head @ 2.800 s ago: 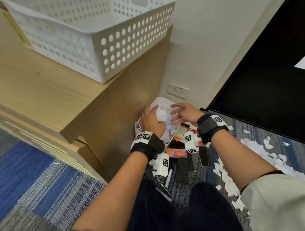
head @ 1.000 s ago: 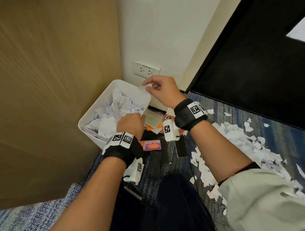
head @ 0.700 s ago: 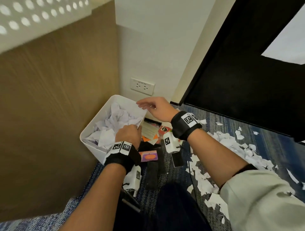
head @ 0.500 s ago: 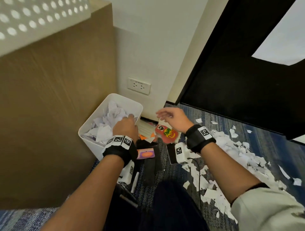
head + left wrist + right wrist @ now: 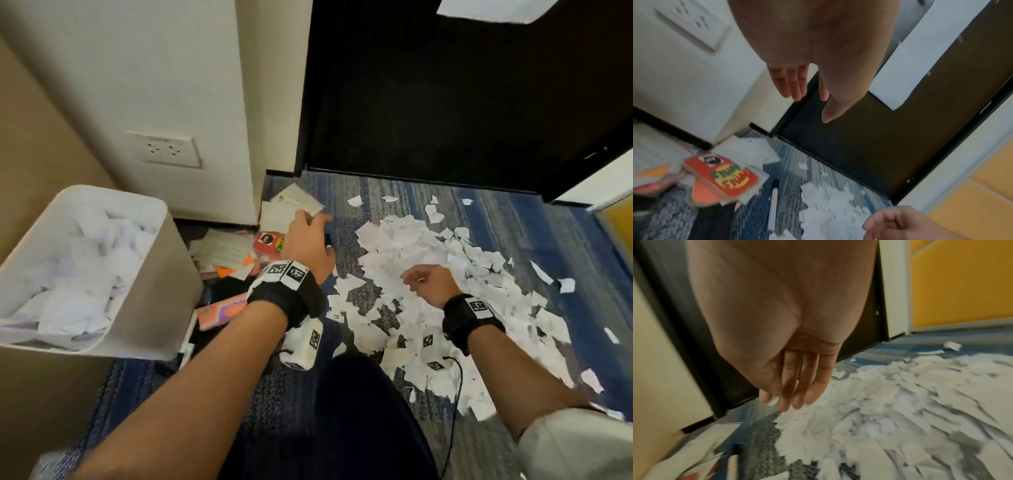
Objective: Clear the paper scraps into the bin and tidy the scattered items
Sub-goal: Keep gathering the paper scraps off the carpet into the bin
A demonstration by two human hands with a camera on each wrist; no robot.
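The white bin (image 5: 156,274) stands on the left, heaped with torn paper (image 5: 85,260). A wide pile of white paper scraps (image 5: 455,274) covers the blue carpet on the right. My left hand (image 5: 310,219) hovers above a red card box (image 5: 269,245), its fingers (image 5: 795,87) straight and holding nothing. My right hand (image 5: 411,279) hangs over the near-left part of the scrap pile. Its fingers (image 5: 797,386) point down, relaxed and empty, just above the scraps (image 5: 869,410). A pen (image 5: 773,203) lies between the red box (image 5: 721,177) and the scraps.
Cards and sheets (image 5: 291,205), an orange-pink box (image 5: 222,310) and dark flat items lie between the bin and the scraps. A wall with a socket (image 5: 164,149) and a black door (image 5: 445,96) bound the far side. A wooden cabinet side (image 5: 30,144) is at the left.
Both hands have come away from the bin and moved right: the left one off the paper inside it, the right one from its rim to above the scrap pile.
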